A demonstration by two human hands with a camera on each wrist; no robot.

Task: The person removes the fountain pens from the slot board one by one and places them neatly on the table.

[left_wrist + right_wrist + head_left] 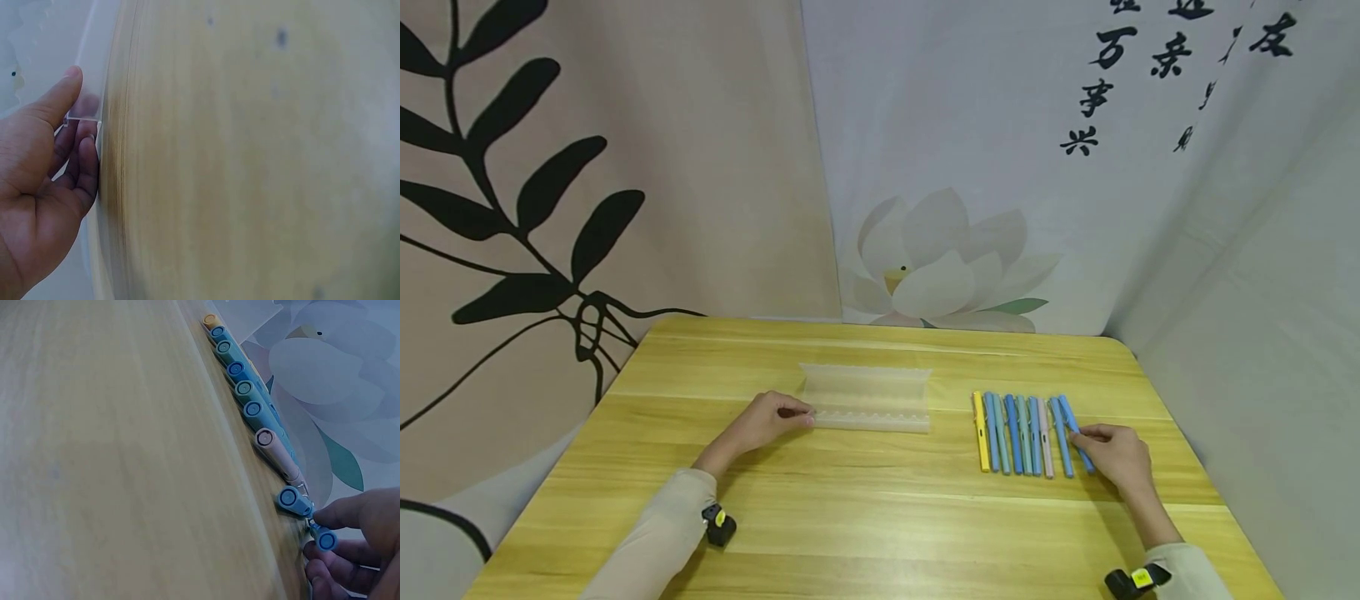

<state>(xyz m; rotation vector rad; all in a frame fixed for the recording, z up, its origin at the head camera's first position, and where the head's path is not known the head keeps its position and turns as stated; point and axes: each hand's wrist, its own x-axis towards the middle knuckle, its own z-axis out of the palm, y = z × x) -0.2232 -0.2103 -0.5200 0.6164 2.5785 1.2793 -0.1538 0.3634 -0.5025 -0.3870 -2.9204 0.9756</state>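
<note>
A clear plastic pen case (868, 398) lies unfolded on the wooden table, with a notched strip along its front part. My left hand (773, 417) pinches the case's front left end; in the left wrist view the thumb (70, 84) is on one side of the clear wall and curled fingers are beneath. To the right, several pens lie side by side in a row, from a yellow pen (981, 432) to a pink pen (1046, 437) and a blue pen (1062, 437). At the row's right end my right hand (1116, 454) pinches a tilted blue pen (325, 539) between thumb and fingers.
The wooden table (880, 517) reaches back to a printed curtain (955, 167) with a lotus and dark writing. A curtain with black leaves (523, 187) hangs at the left, and a pale one (1255, 275) borders the right side.
</note>
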